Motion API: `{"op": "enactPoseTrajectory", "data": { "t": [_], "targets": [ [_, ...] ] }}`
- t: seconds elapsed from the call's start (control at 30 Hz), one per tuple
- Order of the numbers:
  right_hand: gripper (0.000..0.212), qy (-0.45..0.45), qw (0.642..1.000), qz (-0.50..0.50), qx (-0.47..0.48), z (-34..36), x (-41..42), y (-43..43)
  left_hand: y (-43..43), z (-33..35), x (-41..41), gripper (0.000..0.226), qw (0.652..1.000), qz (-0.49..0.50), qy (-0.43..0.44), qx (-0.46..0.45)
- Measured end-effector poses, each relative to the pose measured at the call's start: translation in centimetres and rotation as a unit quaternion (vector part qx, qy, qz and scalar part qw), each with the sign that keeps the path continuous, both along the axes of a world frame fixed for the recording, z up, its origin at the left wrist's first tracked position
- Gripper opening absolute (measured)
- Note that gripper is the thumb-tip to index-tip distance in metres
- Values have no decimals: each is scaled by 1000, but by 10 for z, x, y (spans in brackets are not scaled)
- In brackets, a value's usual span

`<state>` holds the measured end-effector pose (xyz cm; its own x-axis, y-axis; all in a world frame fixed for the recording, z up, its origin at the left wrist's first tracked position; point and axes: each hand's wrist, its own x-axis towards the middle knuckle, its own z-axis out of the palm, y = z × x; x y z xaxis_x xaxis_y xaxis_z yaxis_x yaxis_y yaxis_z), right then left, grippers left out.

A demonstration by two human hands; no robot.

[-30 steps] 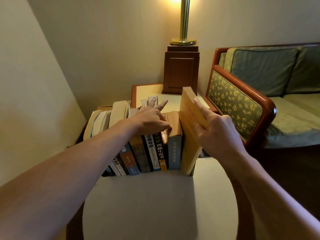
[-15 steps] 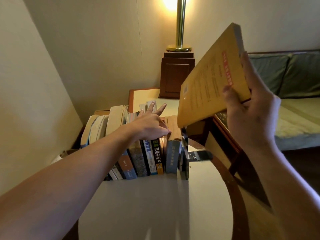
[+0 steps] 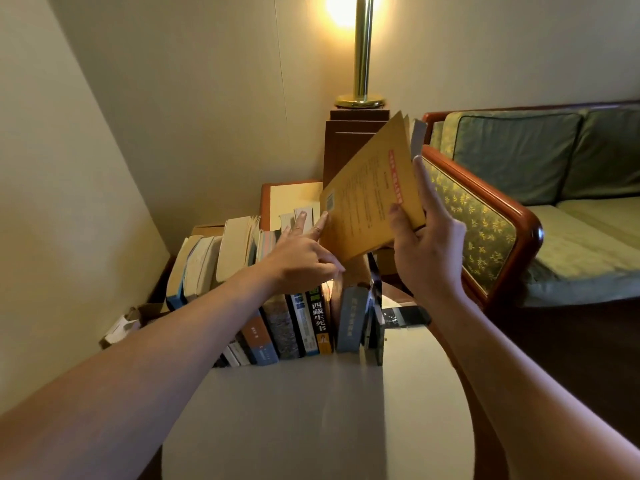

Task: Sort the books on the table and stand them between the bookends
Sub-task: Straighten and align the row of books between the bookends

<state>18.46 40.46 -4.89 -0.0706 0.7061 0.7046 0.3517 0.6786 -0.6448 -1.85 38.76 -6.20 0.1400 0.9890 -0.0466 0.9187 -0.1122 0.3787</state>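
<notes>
My right hand [image 3: 427, 251] gripped the yellow paperback book [image 3: 370, 195], tilted above the row of upright books [image 3: 294, 317] on the pale round table [image 3: 311, 410]; my left hand [image 3: 298, 261] rested open-fingered on them.

You are looking into a corner where two plain cream walls [image 3: 194, 98] are meeting. A brass floor lamp [image 3: 362, 53] is glowing warmly there, standing on a dark wooden pedestal [image 3: 349, 143]. To your right, a green cushioned sofa [image 3: 554, 188] with a reddish wooden frame is sitting against the wall.
</notes>
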Motion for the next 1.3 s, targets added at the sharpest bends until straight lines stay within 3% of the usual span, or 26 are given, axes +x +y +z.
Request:
{"op": "enactPoseTrajectory", "data": {
  "t": [0.07,0.17,0.3,0.57,1.07,1.2,1.3],
  "targets": [
    [61,-25,1000,-1,-4,-1,0,2,-3,-5,-4,56,999,-7,-8,31],
    [63,-49,999,4,-11,-1,-3,2,-10,-11,-9,66,992,13,-95,76],
    [65,-77,996,26,-29,2,-8,1,-11,-15,-15,80,996,28,-59,68],
    [64,-146,987,51,-42,10,-18,-4,3,-8,-23,57,999,45,-1,-6],
    [57,-193,978,62,-45,-36,-46,-2,11,-8,-25,59,998,56,28,-6],
    [55,-283,959,7,-26,-44,-52,4,10,2,-32,56,998,40,44,-20],
    [56,-335,935,28,-113,-40,-54,6,10,9,-45,52,996,30,79,-13]
  ]
}}
